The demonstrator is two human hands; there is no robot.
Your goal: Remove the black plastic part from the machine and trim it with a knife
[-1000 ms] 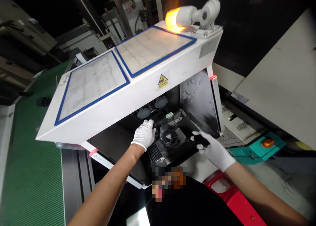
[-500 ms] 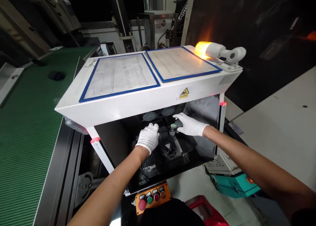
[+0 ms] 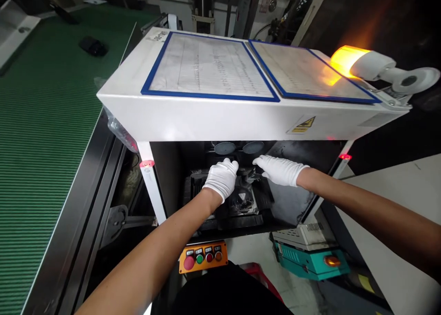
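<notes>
Inside, both gloved hands, left hand [image 3: 221, 179] and right hand [image 3: 279, 170], touch the black fixture [image 3: 241, 200], fingers' grip seemingly unclear.

The white hood [image 3: 213, 117] hangs low over the dark opening, its posts [image 3: 153, 186] closing both sides (red lights on them). Two round suction cups [image 3: 237, 147] crowd the top; the black fixture [image 3: 241, 205] fills the floor.

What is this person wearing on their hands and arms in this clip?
Both the left hand and the right hand wear plain white knit fabric gloves that end at the wrist, with a snug cuff. Above the gloves both forearms are bare: no sleeves, watch or bands show. No markings or logos are visible on the gloves.
</notes>
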